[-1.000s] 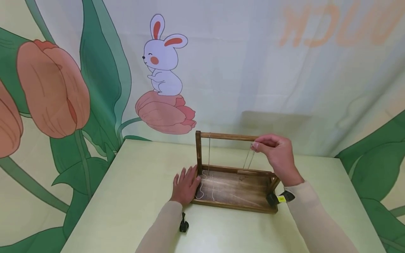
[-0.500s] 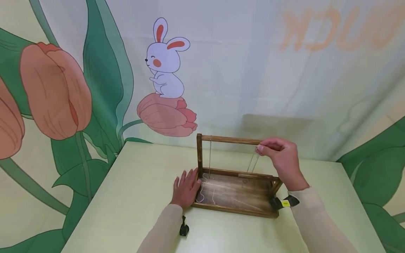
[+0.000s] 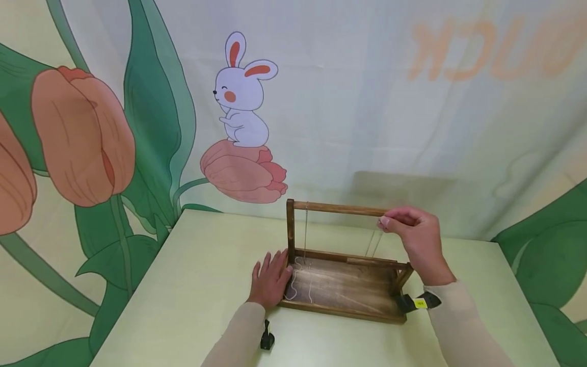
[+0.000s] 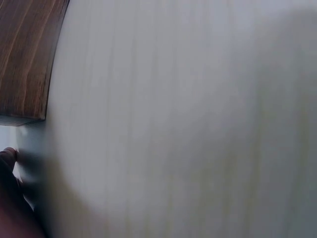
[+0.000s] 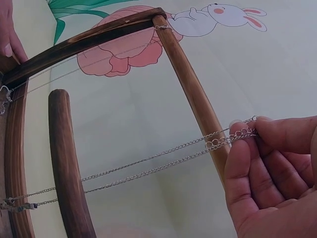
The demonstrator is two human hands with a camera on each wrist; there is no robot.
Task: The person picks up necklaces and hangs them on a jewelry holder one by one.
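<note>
A brown wooden jewelry stand [image 3: 339, 207] rises from a shallow tray [image 3: 348, 288]. My right hand [image 3: 417, 239] pinches the end of a thin silver chain necklace [image 5: 148, 161] between thumb and fingertips, close to the top bar. In the right wrist view its two strands run down past a shorter wooden rod [image 5: 69, 163] to a small pendant [image 5: 20, 205]. My left hand [image 3: 269, 279] rests with extended fingers against the tray's left end. Another fine chain [image 3: 306, 234] hangs from the bar's left part.
A pale string-like strand [image 3: 293, 290] lies in the tray's left side. The stand sits on a pale yellow table [image 3: 192, 285]. Behind is a cloth backdrop [image 3: 348, 102] printed with a rabbit and tulips. The left wrist view shows a dark wood corner [image 4: 25, 64].
My right hand has moved a little to the right along the top bar, carrying the pinched necklace. My left hand stays against the tray. The head view has tilted slightly upward.
</note>
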